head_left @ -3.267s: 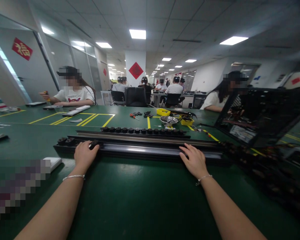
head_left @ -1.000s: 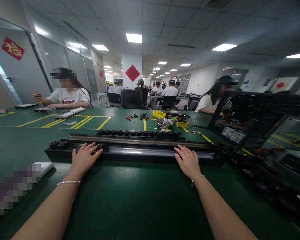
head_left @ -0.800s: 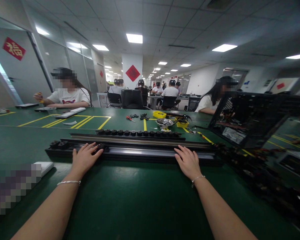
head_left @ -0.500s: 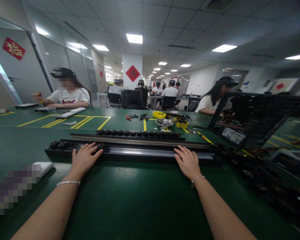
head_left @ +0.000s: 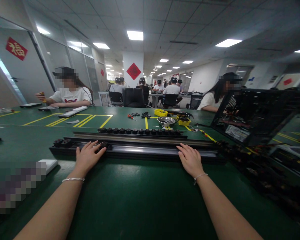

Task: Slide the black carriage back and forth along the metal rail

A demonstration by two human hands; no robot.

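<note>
- Fingers (head_left: 89,146) of the left hand (head_left: 87,160) were spread, palm down, over the near rail (head_left: 140,150) left of its middle, closed round nothing that showed
- Right hand (head_left: 190,160) lay splayed too, its fingertips at the rail right of the middle, with no grip to be seen
- By the left thumb and forefinger sat a small dark piece (head_left: 105,145); whether they touched it, the dim view did not settle
- As for the step in hand, it looked like steadying or placing the rail, both hands set well apart along it
- The next move, as judged from this, called for even pressure from both hands to shift it, or a firmer hold to lift it
- The rail's long axis ran side to side across the view, shiny face up; its left end bore two knobs (head_left: 67,142), its right end pointed toward dark clutter (head_left: 252,163)
- It lay on the green table (head_left: 140,200) in front of the hands, with a second rail (head_left: 145,138) just behind and a knobbed strip (head_left: 140,131) beyond that
</note>
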